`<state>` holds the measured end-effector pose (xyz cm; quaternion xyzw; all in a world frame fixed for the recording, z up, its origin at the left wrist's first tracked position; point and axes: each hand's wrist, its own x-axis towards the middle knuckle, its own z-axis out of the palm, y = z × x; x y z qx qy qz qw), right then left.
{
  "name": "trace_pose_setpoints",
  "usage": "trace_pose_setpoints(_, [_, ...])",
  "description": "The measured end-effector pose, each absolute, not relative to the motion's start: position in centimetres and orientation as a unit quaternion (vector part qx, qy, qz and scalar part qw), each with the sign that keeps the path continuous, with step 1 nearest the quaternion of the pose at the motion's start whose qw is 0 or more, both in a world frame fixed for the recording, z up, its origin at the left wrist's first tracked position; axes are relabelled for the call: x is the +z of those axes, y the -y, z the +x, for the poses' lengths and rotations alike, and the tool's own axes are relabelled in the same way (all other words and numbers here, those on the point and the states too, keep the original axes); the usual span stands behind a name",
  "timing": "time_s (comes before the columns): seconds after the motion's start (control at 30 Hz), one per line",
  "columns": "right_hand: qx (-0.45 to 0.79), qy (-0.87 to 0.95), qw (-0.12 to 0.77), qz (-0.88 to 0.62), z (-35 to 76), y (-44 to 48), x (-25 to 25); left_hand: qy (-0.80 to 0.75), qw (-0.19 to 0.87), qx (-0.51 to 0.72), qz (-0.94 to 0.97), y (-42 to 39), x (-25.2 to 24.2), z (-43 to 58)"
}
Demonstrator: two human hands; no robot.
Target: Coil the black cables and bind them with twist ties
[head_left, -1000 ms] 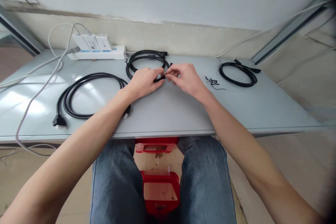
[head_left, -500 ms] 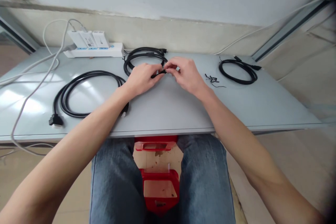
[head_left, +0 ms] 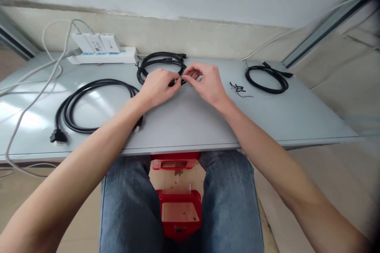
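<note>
My left hand (head_left: 162, 86) and my right hand (head_left: 206, 83) meet fingertip to fingertip over the middle of the grey table, at the near right edge of a coiled black cable (head_left: 142, 72). Both are closed in a pinch. A small dark piece shows between the left fingers, too hidden to identify. What the right fingertips pinch is too small to make out. A larger black cable coil (head_left: 67, 115) lies to the left, partly under my left forearm. Several short black ties (head_left: 238, 88) lie right of my right hand.
Another black cable coil (head_left: 267, 91) rests at the right of the table (head_left: 184, 126). A white power strip (head_left: 103, 57) with plugged-in adapters stands at the back left, its pale cords running left. A red stool (head_left: 181, 229) shows below.
The view has shifted slightly. Both hands stay together, and the dark piece between them now shows less. The coils and the ties have not moved on the table.
</note>
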<state>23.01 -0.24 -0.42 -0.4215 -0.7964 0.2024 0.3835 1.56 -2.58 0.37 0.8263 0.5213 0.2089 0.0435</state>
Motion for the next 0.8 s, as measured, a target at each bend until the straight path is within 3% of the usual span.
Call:
trace_pose_setpoints(0.13, [0.271,0.763,0.391,-0.437,22.6,0.0,-1.0,-0.520,0.039,0.214,0.826,2.6,0.2,1.6])
trace_pose_setpoints(0.47, [0.232,0.756,0.415,-0.450,22.6,-1.1,-2.6,-0.528,0.060,0.232,0.815,2.7,0.3,2.0])
trace_pose_setpoints(0.67, [0.383,0.705,0.381,-0.459,22.8,-0.8,-2.4,-0.523,0.069,0.241,0.815,2.6,0.1,1.8])
trace_pose_setpoints(0.8, [0.396,0.699,0.391,-0.450,22.5,-0.2,-1.8,-0.524,0.066,0.235,0.816,2.4,-0.2,1.7])
